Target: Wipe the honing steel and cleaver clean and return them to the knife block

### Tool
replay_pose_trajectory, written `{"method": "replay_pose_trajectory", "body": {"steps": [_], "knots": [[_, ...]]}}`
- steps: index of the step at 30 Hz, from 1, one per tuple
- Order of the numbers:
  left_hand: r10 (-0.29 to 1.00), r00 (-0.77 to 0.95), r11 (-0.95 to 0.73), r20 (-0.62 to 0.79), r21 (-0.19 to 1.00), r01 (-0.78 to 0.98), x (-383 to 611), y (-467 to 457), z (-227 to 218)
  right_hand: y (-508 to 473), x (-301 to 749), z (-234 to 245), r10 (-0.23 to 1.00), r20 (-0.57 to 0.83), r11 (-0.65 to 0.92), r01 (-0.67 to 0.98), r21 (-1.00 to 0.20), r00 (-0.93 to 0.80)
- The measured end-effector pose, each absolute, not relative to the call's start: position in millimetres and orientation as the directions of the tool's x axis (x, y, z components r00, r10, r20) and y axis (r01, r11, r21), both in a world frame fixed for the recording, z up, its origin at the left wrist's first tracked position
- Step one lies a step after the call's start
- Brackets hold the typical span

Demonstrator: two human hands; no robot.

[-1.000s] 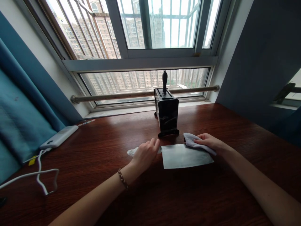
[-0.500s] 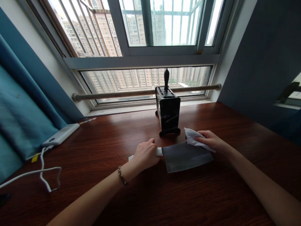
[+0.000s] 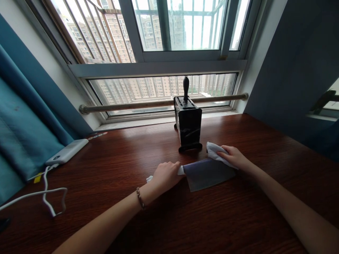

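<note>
My left hand (image 3: pixel 167 175) is wrapped round the handle of a cleaver (image 3: pixel 208 174), with something white around the handle showing on both sides of the fist. The broad grey blade points right, its straight lower edge towards me. In my right hand (image 3: pixel 233 156) is a folded white cloth (image 3: pixel 215 152), pressed against the far right corner of the blade and covering it. Behind the blade stands a black knife block (image 3: pixel 190 128) with one dark-handled tool (image 3: pixel 186 88) upright in its top.
The brown wooden table (image 3: pixel 127 148) reaches to the window sill. At the left, a white power bank (image 3: pixel 67 151) with a white cable (image 3: pixel 49 197) lies by the blue curtain (image 3: pixel 23 106). A metal rail (image 3: pixel 127 107) crosses the window low down.
My left hand has turned slightly and shifted a little right, and the blade has tilted with it. The cloth in my right hand has moved slightly left along the blade's far end.
</note>
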State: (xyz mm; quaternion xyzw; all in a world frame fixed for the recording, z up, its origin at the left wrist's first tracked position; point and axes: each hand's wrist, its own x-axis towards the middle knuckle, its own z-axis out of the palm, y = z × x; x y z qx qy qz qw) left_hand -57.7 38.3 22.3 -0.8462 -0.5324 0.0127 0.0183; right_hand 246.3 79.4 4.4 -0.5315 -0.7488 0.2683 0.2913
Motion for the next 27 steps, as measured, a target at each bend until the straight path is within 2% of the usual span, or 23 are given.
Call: {"method": "replay_pose_trajectory", "body": {"steps": [5, 11, 14, 17, 19, 21, 24, 27], "knots": [[0.905, 0.423, -0.422, -0.034, 0.032, 0.906, -56.1, 40.2, 14.2, 82.9, 254.7, 3.2, 0.967, 0.175, 0.255, 0.704, -0.663, -0.185], [0.886, 0.463, -0.459, -0.029, 0.078, 0.885, -59.3, 44.3, 11.3, 86.1, 261.0, -1.2, 0.978, 0.192, 0.163, 0.864, -0.477, -0.079], [0.875, 0.481, -0.473, -0.057, 0.11, 0.874, -60.2, 46.0, 14.2, 81.3, 257.2, 3.6, 0.945, 0.325, 0.187, 0.866, -0.465, -0.029], [0.876, 0.477, -0.468, -0.072, 0.113, 0.877, -59.8, 45.9, 16.1, 69.3, 243.8, 13.3, 0.847, 0.53, 0.333, 0.819, -0.467, -0.043], [0.883, 0.462, -0.453, -0.083, 0.105, 0.885, -59.4, 45.2, 16.0, 57.7, 228.1, 17.6, 0.786, 0.603, 0.465, 0.774, -0.429, -0.138], [0.886, 0.453, -0.444, -0.095, 0.1, 0.89, -59.2, 44.6, 15.6, 44.1, 208.6, 17.9, 0.724, 0.601, 0.614, 0.714, -0.336, -0.339], [0.872, 0.481, -0.473, -0.094, 0.097, 0.876, -58.9, 43.9, 16.0, 23.5, 179.4, 12.2, 0.599, 0.482, 0.784, 0.591, -0.19, -0.639], [0.872, 0.48, -0.475, -0.099, 0.068, 0.877, -58.1, 42.9, 17.7, 7.9, 159.6, 5.3, 0.467, 0.376, 0.883, 0.443, -0.153, -0.8]]}}
